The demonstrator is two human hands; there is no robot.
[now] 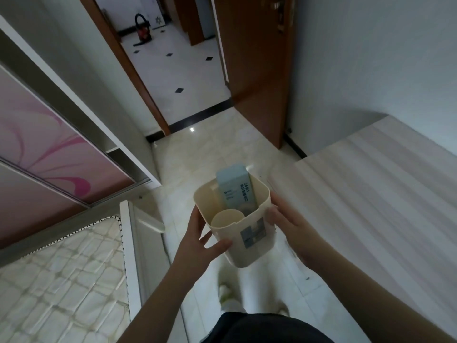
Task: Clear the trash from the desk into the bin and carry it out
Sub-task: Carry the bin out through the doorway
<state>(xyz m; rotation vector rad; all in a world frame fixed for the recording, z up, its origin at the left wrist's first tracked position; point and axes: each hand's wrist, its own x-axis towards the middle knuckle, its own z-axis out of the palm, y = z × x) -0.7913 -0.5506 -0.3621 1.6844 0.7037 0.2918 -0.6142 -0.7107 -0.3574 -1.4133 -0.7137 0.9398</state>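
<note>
A small cream plastic bin (249,253) with a grey-blue label is held in front of me above the tiled floor. My left hand (197,238) grips its left wall, thumb on the front. My right hand (289,224) presses against its right wall. Inside the bin stands a pale blue carton (233,188) with printed text, sticking up above the rim. A cream paper cup (226,220) lies in front of the carton, its mouth facing up. The desk (378,194), light striped wood, is to my right.
An open doorway (180,78) lies ahead, with a brown door (257,65) swung open on its right. A bed with a quilted mattress (61,276) is at my left, and a pink sliding wardrobe (44,149) behind it. A red vacuum (143,28) stands in the far hallway.
</note>
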